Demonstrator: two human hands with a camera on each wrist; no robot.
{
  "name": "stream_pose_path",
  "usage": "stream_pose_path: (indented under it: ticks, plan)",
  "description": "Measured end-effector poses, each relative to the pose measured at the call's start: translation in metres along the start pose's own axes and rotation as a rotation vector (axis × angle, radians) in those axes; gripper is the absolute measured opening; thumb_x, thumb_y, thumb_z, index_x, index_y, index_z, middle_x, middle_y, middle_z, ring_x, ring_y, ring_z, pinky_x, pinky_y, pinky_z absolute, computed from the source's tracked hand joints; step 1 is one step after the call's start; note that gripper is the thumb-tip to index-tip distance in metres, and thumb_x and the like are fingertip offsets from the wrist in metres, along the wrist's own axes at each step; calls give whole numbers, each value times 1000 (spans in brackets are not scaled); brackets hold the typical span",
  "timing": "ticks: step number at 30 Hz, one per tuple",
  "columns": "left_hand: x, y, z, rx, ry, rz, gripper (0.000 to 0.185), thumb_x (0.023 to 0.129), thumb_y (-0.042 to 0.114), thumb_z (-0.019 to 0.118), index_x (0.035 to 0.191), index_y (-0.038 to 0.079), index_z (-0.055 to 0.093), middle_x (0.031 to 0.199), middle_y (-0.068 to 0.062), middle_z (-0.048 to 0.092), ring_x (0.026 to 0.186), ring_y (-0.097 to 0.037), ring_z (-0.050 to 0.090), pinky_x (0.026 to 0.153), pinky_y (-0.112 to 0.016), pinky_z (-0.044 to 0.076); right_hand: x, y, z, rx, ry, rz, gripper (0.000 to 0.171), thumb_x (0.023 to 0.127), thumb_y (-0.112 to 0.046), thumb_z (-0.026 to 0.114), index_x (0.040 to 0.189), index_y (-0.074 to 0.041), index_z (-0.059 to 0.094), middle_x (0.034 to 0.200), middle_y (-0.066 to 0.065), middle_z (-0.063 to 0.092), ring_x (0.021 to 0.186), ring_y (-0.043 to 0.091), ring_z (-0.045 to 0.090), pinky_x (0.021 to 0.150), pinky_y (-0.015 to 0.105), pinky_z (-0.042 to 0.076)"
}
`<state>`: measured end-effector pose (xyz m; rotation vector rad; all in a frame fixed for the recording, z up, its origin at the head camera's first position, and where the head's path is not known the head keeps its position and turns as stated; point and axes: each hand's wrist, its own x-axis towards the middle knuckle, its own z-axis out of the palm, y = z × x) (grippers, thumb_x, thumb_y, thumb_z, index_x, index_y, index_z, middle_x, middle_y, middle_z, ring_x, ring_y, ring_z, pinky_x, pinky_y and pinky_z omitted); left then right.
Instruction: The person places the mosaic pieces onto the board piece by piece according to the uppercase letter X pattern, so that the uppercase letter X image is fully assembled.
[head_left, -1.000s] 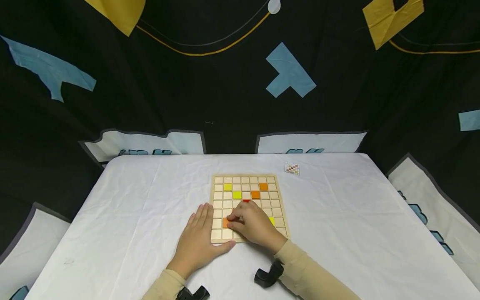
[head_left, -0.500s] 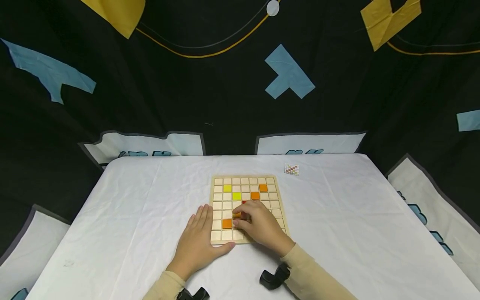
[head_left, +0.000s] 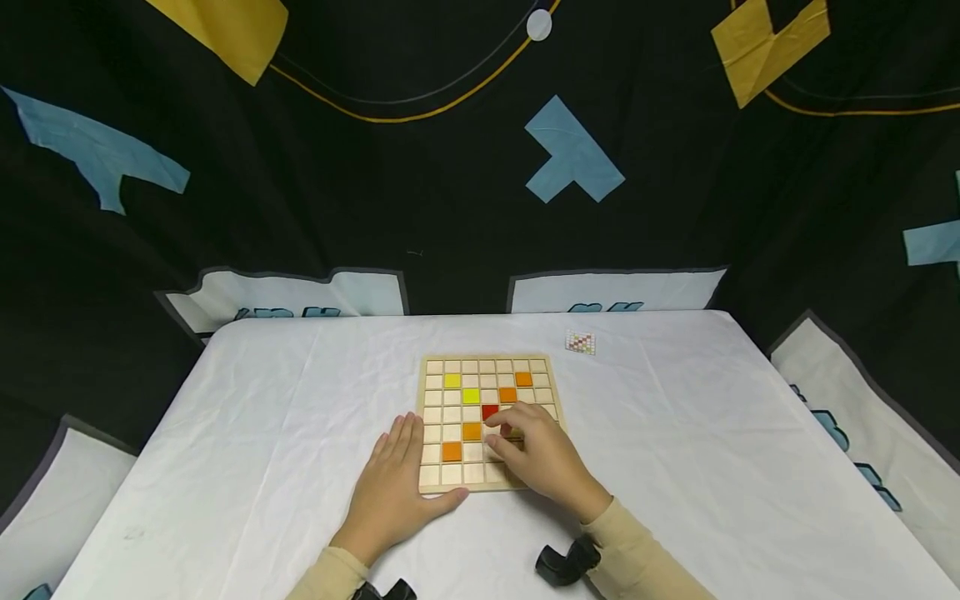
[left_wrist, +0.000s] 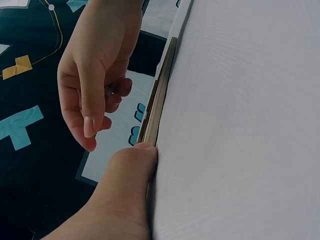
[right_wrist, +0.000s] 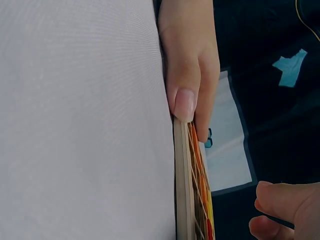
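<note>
A square wooden grid board (head_left: 452, 414) lies on the table, most cells holding pale tiles. My left hand (head_left: 393, 492) lies along its left edge, fingers straight, with the thumb (left_wrist: 132, 160) at the front edge. My right hand (head_left: 543, 454) hovers over the board's right part, thumb and forefinger apart with nothing seen between them. Just left of those fingertips is an orange tile (head_left: 472, 431). A red tile (head_left: 490, 412) sits up and right of it, and another orange tile (head_left: 452, 451) down and left. The right hand hides the board's lower right cells.
Farther back on the board are a yellow tile (head_left: 452, 381), a yellow-green tile (head_left: 470, 396) and two more orange ones. Behind it to the right lies a small card (head_left: 581, 342) with a coloured grid. White cloth (head_left: 247, 458) covers the table; a dark curtain (head_left: 450, 192) hangs behind.
My right hand has let go of the orange tile and moved right, uncovering that tile and the red one. My left hand stays at the board's edge.
</note>
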<state>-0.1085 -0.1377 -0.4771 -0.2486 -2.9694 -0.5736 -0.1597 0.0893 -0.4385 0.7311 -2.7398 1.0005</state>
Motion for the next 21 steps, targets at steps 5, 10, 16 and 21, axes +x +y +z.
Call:
stream_pose_path:
  ticks: [5,10,16,21]
  plan:
    - [2,-1,2,4,2,-2,122,76,85,54,153,-5,27,163,-20,24,153,-35,19,124,-51,22,0,2,-2,-6,11,-4,18,91,-30,73,106,-20,74,84,-17,56,80,7,47,67,21,41]
    - [3,-2,3,9,2,-2,122,76,86,53,154,-5,27,163,-20,23,153,-35,18,124,-51,21,0,4,-4,-9,23,10,16,91,-26,74,105,-19,74,86,-18,58,77,7,46,64,20,41]
    - [3,-3,3,5,20,2,122,76,85,55,154,-5,27,163,-20,22,154,-35,18,124,-52,22,0,6,-7,1,31,37,16,91,-25,73,106,-20,75,91,-16,61,81,13,50,67,23,42]
    - [1,-3,4,1,25,-2,122,75,84,56,154,-5,26,164,-20,21,154,-35,17,124,-51,21,-2,8,-12,-20,46,22,19,92,-24,71,110,-19,74,102,-12,67,91,16,56,75,27,47]
